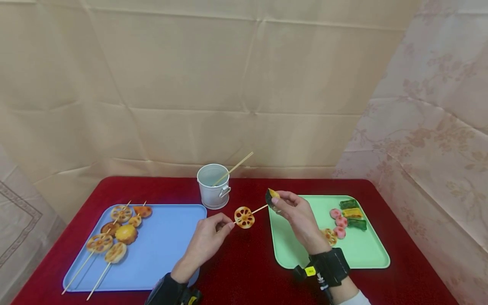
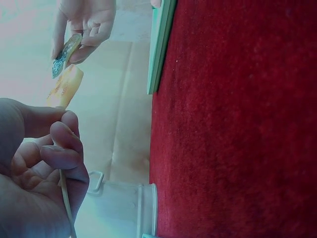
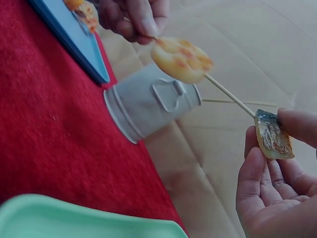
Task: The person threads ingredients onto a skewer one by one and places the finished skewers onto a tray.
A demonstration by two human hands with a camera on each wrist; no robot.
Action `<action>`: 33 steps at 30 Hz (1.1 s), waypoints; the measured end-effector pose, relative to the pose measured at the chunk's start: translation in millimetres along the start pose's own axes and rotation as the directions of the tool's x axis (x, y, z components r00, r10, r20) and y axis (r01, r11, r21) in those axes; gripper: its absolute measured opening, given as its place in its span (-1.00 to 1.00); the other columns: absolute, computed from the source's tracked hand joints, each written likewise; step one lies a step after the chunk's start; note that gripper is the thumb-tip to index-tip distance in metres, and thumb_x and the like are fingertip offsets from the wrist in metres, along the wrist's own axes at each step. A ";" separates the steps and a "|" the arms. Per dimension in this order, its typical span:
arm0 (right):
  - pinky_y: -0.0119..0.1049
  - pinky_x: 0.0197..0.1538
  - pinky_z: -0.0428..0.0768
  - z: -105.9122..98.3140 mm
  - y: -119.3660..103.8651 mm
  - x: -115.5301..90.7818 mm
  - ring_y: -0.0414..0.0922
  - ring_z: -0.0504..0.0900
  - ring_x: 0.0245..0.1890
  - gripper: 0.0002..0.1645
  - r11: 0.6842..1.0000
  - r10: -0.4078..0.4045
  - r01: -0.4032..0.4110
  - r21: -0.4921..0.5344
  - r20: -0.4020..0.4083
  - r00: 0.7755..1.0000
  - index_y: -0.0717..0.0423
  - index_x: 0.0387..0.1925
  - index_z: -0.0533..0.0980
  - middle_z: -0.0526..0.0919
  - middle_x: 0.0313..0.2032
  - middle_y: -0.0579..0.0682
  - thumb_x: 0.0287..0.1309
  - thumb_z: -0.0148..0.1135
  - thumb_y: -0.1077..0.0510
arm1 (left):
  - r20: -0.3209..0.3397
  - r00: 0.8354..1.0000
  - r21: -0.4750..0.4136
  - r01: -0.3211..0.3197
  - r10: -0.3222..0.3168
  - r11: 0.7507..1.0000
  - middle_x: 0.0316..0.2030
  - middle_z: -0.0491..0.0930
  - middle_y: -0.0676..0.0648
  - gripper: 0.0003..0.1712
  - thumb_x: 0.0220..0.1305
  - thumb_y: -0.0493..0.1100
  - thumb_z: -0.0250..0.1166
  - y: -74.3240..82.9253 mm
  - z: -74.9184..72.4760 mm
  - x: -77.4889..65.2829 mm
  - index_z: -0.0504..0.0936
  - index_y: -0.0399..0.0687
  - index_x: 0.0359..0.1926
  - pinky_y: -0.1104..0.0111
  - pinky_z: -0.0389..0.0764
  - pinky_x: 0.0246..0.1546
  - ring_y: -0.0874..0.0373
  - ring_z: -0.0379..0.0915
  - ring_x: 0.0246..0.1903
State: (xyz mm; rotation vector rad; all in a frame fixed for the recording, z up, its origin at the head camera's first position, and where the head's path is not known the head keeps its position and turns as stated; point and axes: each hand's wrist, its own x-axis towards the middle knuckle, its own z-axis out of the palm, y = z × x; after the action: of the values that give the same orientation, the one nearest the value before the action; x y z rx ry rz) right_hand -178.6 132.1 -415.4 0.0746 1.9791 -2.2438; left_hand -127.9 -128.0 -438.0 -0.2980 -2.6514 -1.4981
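My left hand [image 1: 207,237] pinches a thin wooden skewer [image 1: 260,209] close behind a browned lotus root slice [image 1: 244,217] threaded on it. In the left wrist view the skewer's rear end runs down past the curled fingers [image 2: 67,144]. Above the green tray's near-left part, my right hand [image 1: 299,216] holds a yellow food piece with dark skin [image 3: 273,136] between thumb and fingers. The skewer's far end meets this piece's edge in the right wrist view; whether it has gone in, I cannot tell.
A blue tray [image 1: 164,241] at left bears two loaded skewers. Behind the hands stands a small metal bucket [image 1: 214,197] with thin sticks [image 1: 238,165]. The green tray [image 1: 366,254] at right holds pink pieces [image 1: 341,222], green and yellow pieces [image 1: 352,213] and lotus root [image 1: 330,237].
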 end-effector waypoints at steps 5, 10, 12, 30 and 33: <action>-0.27 0.02 0.64 7.1 4.9 -1.9 -0.13 0.69 -0.13 -0.50 1.000 0.016 -0.016 -0.003 0.023 1.000 0.37 0.19 0.44 0.68 -0.10 0.06 0.35 0.35 0.20 | 0.012 1.000 0.000 -0.010 0.010 1.000 -0.54 0.52 0.14 -0.94 0.39 -0.19 0.39 -0.9 1.3 0.2 0.75 -0.06 -0.26 0.38 0.38 -0.51 0.26 0.33 -0.55; -0.31 -0.04 0.63 14.6 10.1 -4.0 -0.14 0.68 -0.16 -0.52 1.000 0.029 -0.028 -0.013 0.042 0.999 0.37 0.15 0.46 0.71 -0.16 0.03 0.32 0.38 0.20 | 0.025 1.000 -0.011 -0.002 0.002 1.000 -0.56 0.49 0.11 -0.93 0.40 -0.18 0.38 0.1 2.1 -0.2 0.75 -0.06 -0.25 0.39 0.34 -0.55 0.25 0.30 -0.57; -0.31 -0.05 0.63 17.3 12.1 -4.7 -0.14 0.69 -0.16 -0.53 0.999 0.036 -0.035 -0.018 0.041 0.999 0.37 0.14 0.48 0.71 -0.17 0.02 0.31 0.38 0.20 | 0.029 1.000 -0.013 0.002 -0.002 1.000 -0.55 0.50 0.11 -0.92 0.40 -0.19 0.37 0.5 2.3 -0.4 0.75 -0.07 -0.25 0.39 0.34 -0.55 0.25 0.30 -0.57; -0.24 -0.05 0.62 27.3 18.3 -7.8 -0.08 0.69 -0.13 -0.53 0.990 0.042 -0.039 -0.136 0.016 0.999 0.30 0.07 0.58 0.74 -0.12 0.11 0.28 0.44 0.06 | 0.050 0.999 -0.024 0.012 -0.011 1.000 -0.52 0.58 0.07 -0.88 0.41 -0.18 0.36 0.1 2.7 -0.1 0.74 -0.14 -0.24 0.39 0.40 -0.52 0.23 0.37 -0.54; -0.24 -0.04 0.62 28.1 19.0 -7.9 -0.07 0.69 -0.11 -0.54 0.990 0.043 -0.038 -0.139 0.031 0.999 0.30 0.06 0.59 0.74 -0.10 0.12 0.29 0.44 0.07 | 0.053 0.999 -0.019 -0.006 0.007 1.000 -0.51 0.61 0.03 -0.88 0.42 -0.19 0.36 0.0 3.4 0.2 0.74 -0.16 -0.24 0.40 0.43 -0.50 0.26 0.41 -0.52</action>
State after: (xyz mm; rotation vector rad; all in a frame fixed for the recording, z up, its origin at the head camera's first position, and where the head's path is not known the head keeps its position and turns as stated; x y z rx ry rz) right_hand -166.4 102.6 -429.3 0.0601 2.0891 -2.0636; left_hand -127.9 -125.1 -439.7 -0.3525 -2.6759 -1.5347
